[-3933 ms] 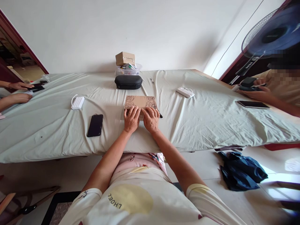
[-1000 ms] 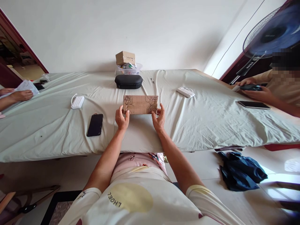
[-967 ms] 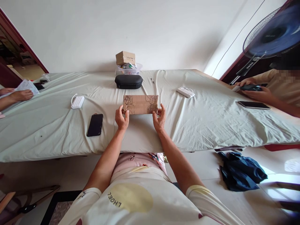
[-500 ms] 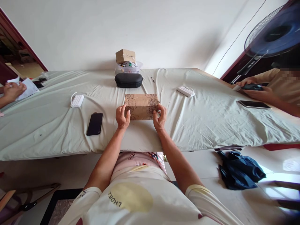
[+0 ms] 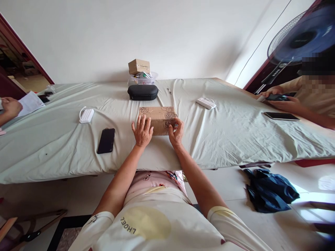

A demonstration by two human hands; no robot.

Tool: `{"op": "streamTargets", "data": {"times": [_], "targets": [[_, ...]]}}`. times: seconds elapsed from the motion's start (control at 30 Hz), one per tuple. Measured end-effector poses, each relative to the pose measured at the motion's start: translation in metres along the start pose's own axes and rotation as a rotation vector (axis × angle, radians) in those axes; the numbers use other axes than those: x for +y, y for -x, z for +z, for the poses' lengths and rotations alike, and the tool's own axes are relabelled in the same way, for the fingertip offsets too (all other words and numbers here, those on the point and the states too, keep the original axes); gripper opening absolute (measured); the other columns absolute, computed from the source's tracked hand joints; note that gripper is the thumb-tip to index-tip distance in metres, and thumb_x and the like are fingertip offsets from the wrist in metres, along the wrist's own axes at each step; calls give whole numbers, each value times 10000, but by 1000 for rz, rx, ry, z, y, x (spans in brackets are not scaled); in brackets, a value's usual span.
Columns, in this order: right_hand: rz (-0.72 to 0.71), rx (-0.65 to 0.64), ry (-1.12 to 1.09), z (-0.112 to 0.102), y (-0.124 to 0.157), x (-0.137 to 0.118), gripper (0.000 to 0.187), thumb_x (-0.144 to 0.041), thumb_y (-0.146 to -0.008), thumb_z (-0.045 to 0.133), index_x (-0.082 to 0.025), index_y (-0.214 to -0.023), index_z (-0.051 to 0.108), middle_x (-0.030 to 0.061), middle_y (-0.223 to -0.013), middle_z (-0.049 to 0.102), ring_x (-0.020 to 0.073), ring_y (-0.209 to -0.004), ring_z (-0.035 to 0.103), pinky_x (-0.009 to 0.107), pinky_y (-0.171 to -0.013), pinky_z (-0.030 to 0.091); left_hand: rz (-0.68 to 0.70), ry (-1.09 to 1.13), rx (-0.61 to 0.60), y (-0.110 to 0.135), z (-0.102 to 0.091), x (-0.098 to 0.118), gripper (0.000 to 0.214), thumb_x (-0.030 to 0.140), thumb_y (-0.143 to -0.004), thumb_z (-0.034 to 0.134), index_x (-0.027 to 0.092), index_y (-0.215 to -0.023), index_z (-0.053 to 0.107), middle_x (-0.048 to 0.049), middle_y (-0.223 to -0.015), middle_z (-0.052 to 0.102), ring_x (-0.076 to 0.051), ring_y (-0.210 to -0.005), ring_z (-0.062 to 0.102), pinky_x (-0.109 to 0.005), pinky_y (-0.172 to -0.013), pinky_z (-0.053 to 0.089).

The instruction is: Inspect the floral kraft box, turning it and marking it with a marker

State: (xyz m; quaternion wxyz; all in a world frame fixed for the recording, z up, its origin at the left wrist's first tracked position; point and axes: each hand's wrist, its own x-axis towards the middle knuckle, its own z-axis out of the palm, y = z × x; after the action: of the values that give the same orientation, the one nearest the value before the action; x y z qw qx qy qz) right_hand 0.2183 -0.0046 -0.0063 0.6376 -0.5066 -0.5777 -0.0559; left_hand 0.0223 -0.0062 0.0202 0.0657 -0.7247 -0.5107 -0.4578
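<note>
Fingers spread, the left hand [image 5: 142,131] lies flat against the near face of a brown cardboard box [image 5: 158,119] drawn over with black line patterns, gripping nothing. Beside it, the right hand [image 5: 176,131] curls its fingertips around the box's near right corner, thumb tucked toward the front. Both forearms reach straight forward from the body. The box sits on a table [image 5: 225,136] draped in pale cloth, close to its near edge. A black phone [image 5: 106,140] lies to the left; a black zip case [image 5: 142,92] rests just beyond the box.
</note>
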Motion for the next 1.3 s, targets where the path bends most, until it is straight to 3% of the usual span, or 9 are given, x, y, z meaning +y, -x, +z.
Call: {"op": "streamTargets", "data": {"times": [0.1,0.2,0.4,0.63,0.77,0.97,1.07,1.17,1.3], "targets": [[-35,0,35,1,1,0,418,-371,-981,519,-223,-1371,517,134,-1217,611,235,-1094,629,378,-816,610,83,8,-94,3,5,13,479,382,-998,546,283,-1464,600,-135,-1614,489,-339,-1585,306,-628,-1292,88],[-60,-17,67,0,0,0,428,-362,-984,501,-229,-1390,515,140,-1252,603,256,-1159,612,450,-938,590,134,8,-145,5,10,21,470,343,-1003,536,327,-1469,596,-115,-1650,440,-340,-1595,283,-647,-1286,97],[-87,10,233,-8,-4,-9,385,-354,-991,506,-246,-1340,628,158,-1365,588,330,-1319,550,591,-1150,408,152,-7,-156,6,10,20,525,247,-996,526,362,-1508,551,-91,-1656,435,-322,-1593,294,-650,-1285,129],[-308,-261,362,6,6,-36,463,-279,-992,508,-317,-1444,600,78,-1523,573,310,-1497,431,582,-1272,230,136,-9,-148,7,12,18,468,254,-1017,501,325,-1469,601,-102,-1635,465,-307,-1585,318,-619,-1294,152],[-311,-291,394,9,7,-35,498,-249,-997,473,-298,-1485,564,75,-1532,576,289,-1508,429,584,-1294,192,148,4,-174,5,8,15,479,232,-1012,498,325,-1472,595,-95,-1632,469,-290,-1583,326,-609,-1295,164],[-207,-214,437,-4,2,-24,518,-207,-1000,439,-292,-1499,547,95,-1574,527,291,-1539,390,606,-1289,203,146,41,-194,4,2,12,480,196,-1000,467,308,-1444,612,-96,-1631,468,-265,-1575,346,-587,-1292,168],[-186,-207,412,-6,1,-19,519,-206,-1006,422,-275,-1509,530,110,-1601,488,294,-1540,387,594,-1267,286,129,50,-173,4,3,12,492,194,-993,459,294,-1454,600,-106,-1626,474,-270,-1568,360,-579,-1291,162],[-206,-252,345,-5,0,-16,545,-196,-1003,408,-232,-1542,477,138,-1631,434,290,-1534,398,547,-1233,386,60,43,-108,4,2,7,510,194,-974,475,260,-1469,582,-132,-1622,477,-293,-1565,362,-587,-1286,158],[-228,-258,326,-3,-1,-15,557,-190,-1002,407,-227,-1557,448,142,-1633,422,297,-1543,382,551,-1228,409,-54,54,15,1,0,-11,516,216,-956,498,195,-1466,568,-168,-1620,469,-308,-1562,360,-534,-1270,262]]}}
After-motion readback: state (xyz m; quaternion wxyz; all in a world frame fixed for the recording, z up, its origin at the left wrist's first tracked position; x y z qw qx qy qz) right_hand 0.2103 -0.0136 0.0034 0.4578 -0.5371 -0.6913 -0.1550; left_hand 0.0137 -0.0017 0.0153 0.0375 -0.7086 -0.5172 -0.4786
